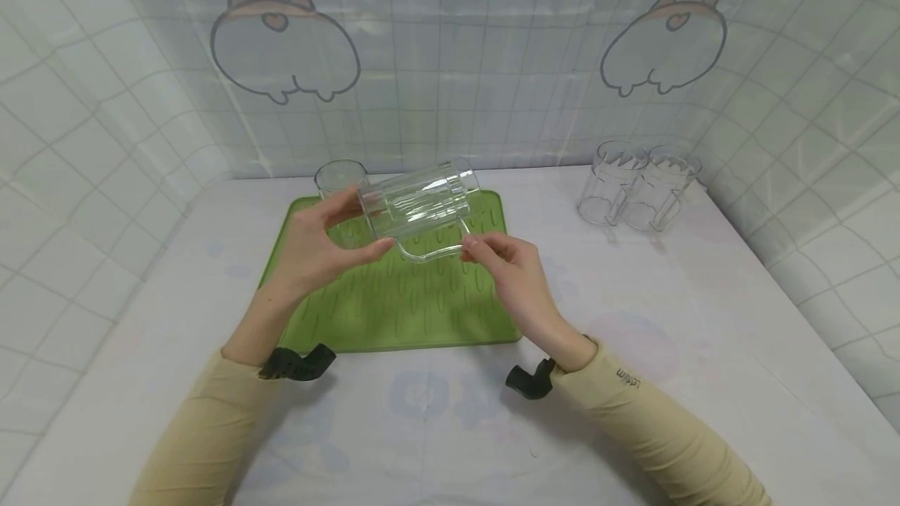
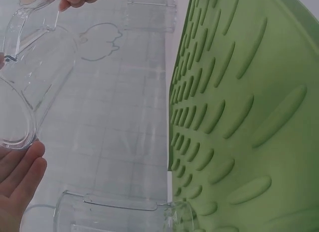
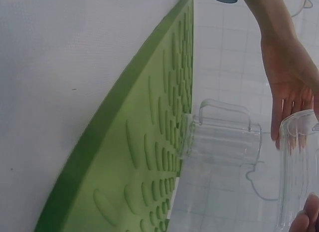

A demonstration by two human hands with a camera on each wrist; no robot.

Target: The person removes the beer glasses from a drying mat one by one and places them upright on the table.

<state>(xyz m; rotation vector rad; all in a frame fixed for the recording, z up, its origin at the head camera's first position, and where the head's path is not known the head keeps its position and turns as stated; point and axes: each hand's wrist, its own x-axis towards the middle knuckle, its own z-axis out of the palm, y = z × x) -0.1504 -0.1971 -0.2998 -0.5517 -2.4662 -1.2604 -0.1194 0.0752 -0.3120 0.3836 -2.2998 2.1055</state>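
Above the green mat [image 1: 415,311], a clear held mug [image 1: 420,200] is kept in the air by both hands, lying nearly on its side, right end a little higher than the left, handle on the side nearer the person. Left hand [image 1: 309,244]: thumb at the near edge and fingers at the far edge of the mug's left end, gripping it between them. Right hand [image 1: 516,268]: thumb and fingertips pinch the handle close to its right end; remaining fingers partly hidden, exact curl cannot be told. Which end of the mug is the mouth: uncertain from these views. Standing mug [image 3: 224,139], also clear, is upright at the mat's left rear, just behind the left hand, which covers part of it in the head view; its handle shows in the right wrist view. Raised oblong ribs mark the mat. Well apart, at the right rear of the white table [image 1: 422,443], two other mugs [image 1: 612,186] stand upright side by side near the wall [image 1: 457,37]; contact between them cannot be judged. Wall: tile pattern with two cartoon drawings [image 1: 284,45]. Beige sleeves [image 1: 204,436] on both arms, lettering on the right cuff; a black curved piece [image 1: 298,363] sits at each wrist
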